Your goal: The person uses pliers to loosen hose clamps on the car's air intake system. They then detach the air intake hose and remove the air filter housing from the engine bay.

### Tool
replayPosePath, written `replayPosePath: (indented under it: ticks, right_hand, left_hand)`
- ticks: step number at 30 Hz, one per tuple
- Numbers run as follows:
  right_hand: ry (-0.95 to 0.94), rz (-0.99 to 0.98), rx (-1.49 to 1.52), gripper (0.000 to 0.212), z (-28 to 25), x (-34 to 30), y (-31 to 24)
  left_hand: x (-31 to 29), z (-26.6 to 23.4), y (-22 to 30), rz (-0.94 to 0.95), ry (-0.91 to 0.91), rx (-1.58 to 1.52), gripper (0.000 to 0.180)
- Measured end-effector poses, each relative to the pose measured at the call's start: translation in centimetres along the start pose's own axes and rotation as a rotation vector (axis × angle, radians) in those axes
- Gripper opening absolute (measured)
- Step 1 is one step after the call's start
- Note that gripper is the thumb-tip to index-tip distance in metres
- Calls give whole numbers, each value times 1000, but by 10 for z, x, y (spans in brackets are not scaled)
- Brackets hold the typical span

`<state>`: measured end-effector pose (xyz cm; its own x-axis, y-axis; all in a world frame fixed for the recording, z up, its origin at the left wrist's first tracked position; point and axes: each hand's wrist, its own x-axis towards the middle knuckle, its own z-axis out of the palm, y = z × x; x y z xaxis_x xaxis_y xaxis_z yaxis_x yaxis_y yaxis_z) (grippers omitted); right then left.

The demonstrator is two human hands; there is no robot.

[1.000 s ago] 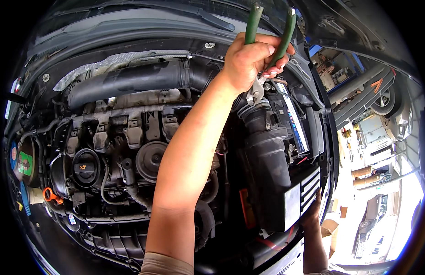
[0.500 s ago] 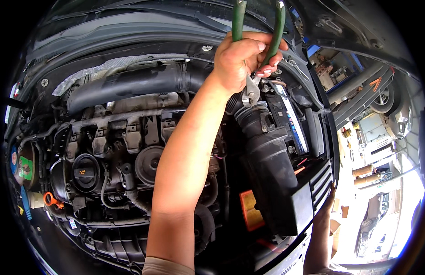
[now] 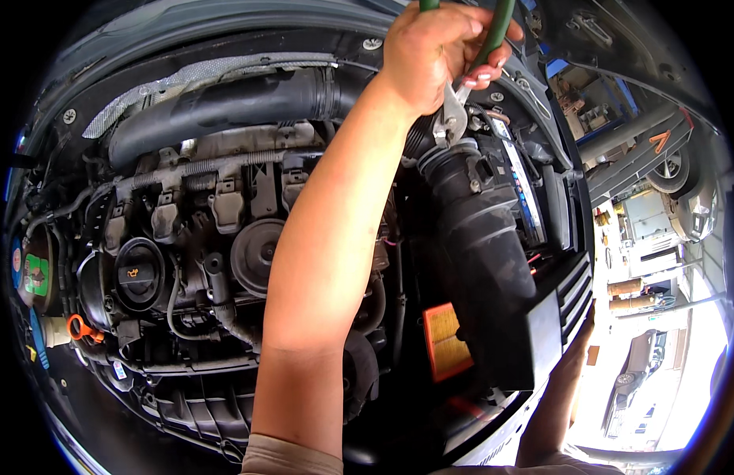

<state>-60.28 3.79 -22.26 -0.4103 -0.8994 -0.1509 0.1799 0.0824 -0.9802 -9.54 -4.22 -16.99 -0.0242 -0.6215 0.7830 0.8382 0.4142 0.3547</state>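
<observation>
You are leaning over an open engine bay, seen from above. Your left forearm [image 3: 323,237] rises from the lower edge, crosses in front of the engine [image 3: 194,273] and ends near the top, where your left hand [image 3: 434,55] grasps green-handled pliers [image 3: 455,111]. Your fingers are wrapped around the two handles, which point up and run out of view at the top. The metal head points down, its tips at the upper end of a broad black air duct [image 3: 489,229], beside the joint with a ribbed hose [image 3: 418,136]; whether they touch the joint, you cannot tell from here.

The duct slants down to the right and meets a slatted black piece [image 3: 576,289] with a smooth flat side. Your right hand [image 3: 584,336] is at the outer edge of that piece, mostly hidden behind it, so the state of its fingers cannot be told.

Left of the duct's lower half sits an orange-framed yellow filter [image 3: 447,340], partly covered by it. Right of the duct's upper half is a battery [image 3: 521,182] with a blue and white label strip. A thick black pipe [image 3: 224,115] runs across the back of the engine; a round black oil cap [image 3: 139,273] and an orange loop handle [image 3: 86,328] lie toward the left.
</observation>
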Motion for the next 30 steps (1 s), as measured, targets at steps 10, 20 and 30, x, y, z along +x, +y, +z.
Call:
replayPosePath:
  ticks: [10, 20, 30]
  right_hand:
    - [-71, 25, -20, 66, -3, -9, -3]
    - [-98, 17, -43, 65, -3, -10, 13]
    - [-100, 101, 48, 65, -20, -32, 52]
  left_hand:
    - [1, -15, -7, -1, 32, 21, 44]
    - [3, -17, -7, -41, -20, 53, 47]
    - [2, -21, -5, -70, -8, 30, 48]
